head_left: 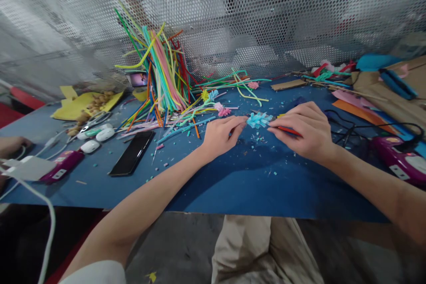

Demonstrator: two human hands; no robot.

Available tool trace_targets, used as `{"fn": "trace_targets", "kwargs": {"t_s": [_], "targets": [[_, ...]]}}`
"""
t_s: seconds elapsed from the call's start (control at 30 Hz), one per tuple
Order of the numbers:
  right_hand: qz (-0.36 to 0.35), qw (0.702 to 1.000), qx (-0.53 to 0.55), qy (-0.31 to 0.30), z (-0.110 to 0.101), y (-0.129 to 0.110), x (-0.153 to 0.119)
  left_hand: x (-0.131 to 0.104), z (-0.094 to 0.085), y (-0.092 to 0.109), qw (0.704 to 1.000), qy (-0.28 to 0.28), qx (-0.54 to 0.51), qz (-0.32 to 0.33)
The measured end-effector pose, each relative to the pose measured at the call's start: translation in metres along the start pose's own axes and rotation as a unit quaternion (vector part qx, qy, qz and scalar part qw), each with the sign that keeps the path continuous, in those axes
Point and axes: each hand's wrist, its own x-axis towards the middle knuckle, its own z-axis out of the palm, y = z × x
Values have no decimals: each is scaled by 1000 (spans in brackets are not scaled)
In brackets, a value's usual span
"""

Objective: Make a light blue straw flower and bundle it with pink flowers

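A light blue, fluffy pipe-cleaner piece [258, 120] with short spiky tufts is held just above the blue table, between my two hands. My left hand [223, 135] pinches its left end between thumb and fingers. My right hand [304, 131] is closed around a slim red-handled tool [289, 131], with the fingertips at the piece's right end. The tool's working end is hidden by the fingers and the blue tufts, so its kind is unclear. Small blue clippings lie on the table below.
A tall bundle of coloured pipe cleaners [163, 71] stands at the back left. A black phone [132, 154] lies in front of it. Purple power strips [63, 165] with cables sit at both sides. Another person's hand [13, 146] rests at the far left.
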Motion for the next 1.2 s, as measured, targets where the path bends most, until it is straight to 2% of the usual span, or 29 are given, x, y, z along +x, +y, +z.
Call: {"fn": "trace_targets", "kwargs": {"t_s": [0.2, 0.4, 0.57, 0.73, 0.87, 1.2], "targets": [[34, 999, 20, 13, 1, 0, -2, 0, 0, 1, 1000, 5, -2, -1], [25, 998, 51, 38, 2, -3, 0, 0, 0, 1, 1000, 19, -6, 9], [31, 998, 36, 34, 2, -1, 1, 0, 0, 2, 1000, 13, -5, 7], [-1, 997, 73, 24, -1, -1, 3, 0, 1, 4, 1000, 20, -7, -2], [23, 995, 94, 18, -1, -2, 2, 0, 1, 5, 1000, 13, -2, -7], [27, 997, 62, 34, 0, -6, 4, -1, 2, 4, 1000, 2, 13, -8]]}}
